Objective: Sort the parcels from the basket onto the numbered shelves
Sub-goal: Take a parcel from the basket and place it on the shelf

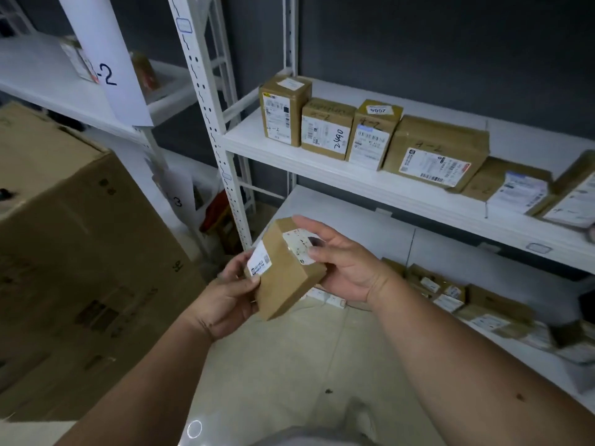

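Two bare hands hold one small brown parcel [285, 272] tilted in front of the white shelf unit [380, 185], below the level of its upper board; the left hand [225, 300] grips the parcel's lower left edge, fingers curled round it and thumb beside a white label wrapped over that corner; the right hand [341, 262] cups the parcel's right side from behind, thumb pressed onto a second white label on the upper face. On the shelf unit's upper board stands a row of brown parcels [354, 130], each with printed labels and handwritten marks; several read 4-2, one shows 2490, another 9007. On the shelf unit's lower board, right of the held parcel, lie more labelled parcels [450, 294], partly blurred. Left of the shelf unit stands a large cardboard box [74, 252]; above it a paper sign [109, 69] ending in 2 hangs on a second white rack [42, 78]; a smaller sign [178, 201] below reads 3.
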